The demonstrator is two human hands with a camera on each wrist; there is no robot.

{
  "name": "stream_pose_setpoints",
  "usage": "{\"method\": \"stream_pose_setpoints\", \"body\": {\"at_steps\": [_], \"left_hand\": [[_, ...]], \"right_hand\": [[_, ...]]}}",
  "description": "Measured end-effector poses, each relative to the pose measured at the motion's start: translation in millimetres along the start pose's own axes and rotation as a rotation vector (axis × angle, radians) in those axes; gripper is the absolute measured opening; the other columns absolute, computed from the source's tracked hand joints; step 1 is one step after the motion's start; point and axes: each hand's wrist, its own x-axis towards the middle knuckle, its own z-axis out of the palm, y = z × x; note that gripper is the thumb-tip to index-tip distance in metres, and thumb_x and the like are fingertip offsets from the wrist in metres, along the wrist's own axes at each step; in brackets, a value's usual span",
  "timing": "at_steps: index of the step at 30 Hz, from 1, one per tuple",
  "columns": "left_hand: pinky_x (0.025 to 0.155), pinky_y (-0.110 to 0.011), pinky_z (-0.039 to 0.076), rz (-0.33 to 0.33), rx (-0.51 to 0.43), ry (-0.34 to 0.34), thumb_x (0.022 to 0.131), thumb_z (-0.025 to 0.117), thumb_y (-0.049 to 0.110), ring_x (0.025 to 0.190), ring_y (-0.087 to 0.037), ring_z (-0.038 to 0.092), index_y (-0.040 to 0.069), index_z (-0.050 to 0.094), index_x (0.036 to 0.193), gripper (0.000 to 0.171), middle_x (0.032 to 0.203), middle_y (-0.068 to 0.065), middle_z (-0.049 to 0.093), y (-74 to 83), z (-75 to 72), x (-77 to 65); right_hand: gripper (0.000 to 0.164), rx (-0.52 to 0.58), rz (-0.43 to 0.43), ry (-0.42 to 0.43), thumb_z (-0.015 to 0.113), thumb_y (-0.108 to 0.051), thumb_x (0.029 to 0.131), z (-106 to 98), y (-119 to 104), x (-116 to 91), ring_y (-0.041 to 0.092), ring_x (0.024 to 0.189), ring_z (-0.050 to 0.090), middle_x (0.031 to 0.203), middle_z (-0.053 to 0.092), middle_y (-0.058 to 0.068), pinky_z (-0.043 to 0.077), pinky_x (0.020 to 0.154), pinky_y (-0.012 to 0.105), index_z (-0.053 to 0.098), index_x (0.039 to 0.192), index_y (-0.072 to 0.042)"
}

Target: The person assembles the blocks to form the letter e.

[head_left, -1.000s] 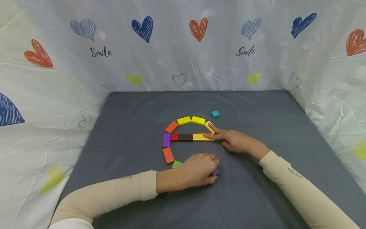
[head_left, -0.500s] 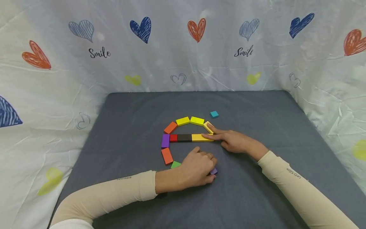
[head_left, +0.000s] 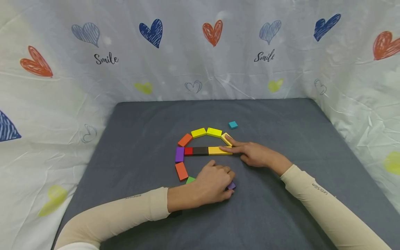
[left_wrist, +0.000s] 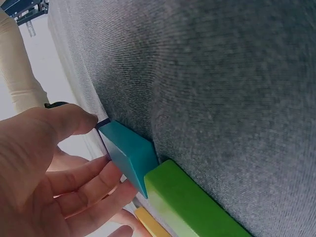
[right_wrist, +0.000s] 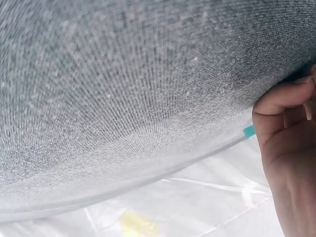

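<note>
Wooden blocks lie in a curved row with a straight bar across. At its near end my left hand (head_left: 210,184) pinches a purple block (head_left: 231,185) between thumb and fingers. The left wrist view shows a teal block (left_wrist: 129,150) beside it, touching a green block (left_wrist: 185,202); from the head, the hand hides the teal one. Two straight fingers of my right hand (head_left: 257,153) press on the pale yellow block (head_left: 225,140) ending the upper arc and on the longer yellow block (head_left: 215,151) of the bar. The right hand's other fingers are curled under.
Orange (head_left: 182,171), violet (head_left: 179,154) and bright yellow blocks (head_left: 214,132) form the rest of the curve. Red (head_left: 188,151) and black blocks (head_left: 200,151) continue the bar. A loose blue block (head_left: 233,125) lies behind it on the grey cloth (head_left: 281,208). A white curtain (head_left: 175,62) hangs behind.
The left index finger has lifted and straightened somewhat, while the hand stays at the purple block. The right hand keeps its place on the yellow blocks. The whole head view has shifted slightly.
</note>
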Motion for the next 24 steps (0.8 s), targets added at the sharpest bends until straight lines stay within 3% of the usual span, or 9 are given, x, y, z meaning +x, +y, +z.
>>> {"method": "stream_pose_setpoints", "body": {"at_steps": [5, 10, 16, 18, 20, 22, 24], "left_hand": [[0.091, -0.042, 0.052, -0.001, 0.000, 0.007, 0.097, 0.069, 0.058, 0.102, -0.014, 0.071, 0.019, 0.076, 0.125, 0.049, 0.117, 0.002, 0.075, -0.2, -0.5, -0.3], [0.083, -0.039, 0.052, -0.002, 0.007, 0.060, 0.099, 0.064, 0.058, 0.089, -0.011, 0.070, 0.020, 0.075, 0.113, 0.042, 0.102, 0.006, 0.074, -3.8, -6.5, 0.7], [0.058, -0.027, 0.047, -0.008, -0.059, 0.160, 0.103, 0.061, 0.043, 0.058, -0.006, 0.053, 0.022, 0.076, 0.105, 0.026, 0.074, 0.011, 0.061, -22.8, -27.5, 11.7], [0.050, -0.024, 0.041, -0.027, -0.113, 0.217, 0.103, 0.063, 0.036, 0.051, -0.005, 0.046, 0.023, 0.077, 0.105, 0.020, 0.068, 0.012, 0.057, -33.1, -35.7, 18.2], [0.045, -0.022, 0.038, -0.046, -0.151, 0.265, 0.101, 0.062, 0.029, 0.049, -0.004, 0.045, 0.022, 0.078, 0.105, 0.018, 0.068, 0.011, 0.060, -45.0, -42.6, 26.0], [0.044, -0.021, 0.038, -0.070, -0.179, 0.306, 0.100, 0.062, 0.025, 0.052, -0.003, 0.049, 0.022, 0.078, 0.106, 0.017, 0.075, 0.011, 0.066, -56.6, -49.1, 34.4], [0.046, -0.021, 0.041, -0.088, -0.164, 0.322, 0.100, 0.062, 0.024, 0.058, -0.003, 0.054, 0.020, 0.078, 0.109, 0.018, 0.088, 0.009, 0.072, -68.3, -54.1, 43.6]], "right_hand": [[0.084, -0.001, -0.007, 0.000, 0.051, 0.013, 0.098, 0, 1, 0, 0.011, 0.055, 0.034, 0.178, 0.010, 0.003, 0.031, 0.054, 0.027, 0.039, 0.164, -0.038], [0.085, 0.006, -0.020, 0.006, 0.051, 0.014, 0.096, -1, 1, -1, 0.009, 0.053, 0.031, 0.178, 0.010, 0.004, 0.031, 0.053, 0.026, 0.040, 0.164, -0.036], [0.082, 0.019, -0.010, 0.014, 0.051, 0.012, 0.097, -2, 2, -1, 0.007, 0.049, 0.026, 0.177, 0.013, 0.004, 0.030, 0.053, 0.026, 0.038, 0.165, -0.032], [0.077, 0.010, -0.004, 0.024, 0.052, 0.010, 0.097, -3, 2, -1, 0.008, 0.055, 0.039, 0.177, 0.016, 0.004, 0.037, 0.059, 0.027, 0.043, 0.163, -0.028], [0.072, -0.008, 0.007, 0.036, 0.053, 0.009, 0.096, -3, 2, -2, 0.011, 0.072, 0.057, 0.174, 0.026, 0.004, 0.047, 0.070, 0.031, 0.050, 0.160, -0.024], [0.069, -0.020, 0.021, 0.035, 0.054, 0.008, 0.095, -3, 1, -3, 0.016, 0.088, 0.061, 0.172, 0.032, 0.005, 0.048, 0.078, 0.034, 0.054, 0.158, -0.022], [0.069, -0.018, 0.028, 0.020, 0.053, 0.008, 0.095, -2, 1, -3, 0.015, 0.085, 0.061, 0.172, 0.030, 0.004, 0.048, 0.077, 0.033, 0.056, 0.156, -0.024]]}}
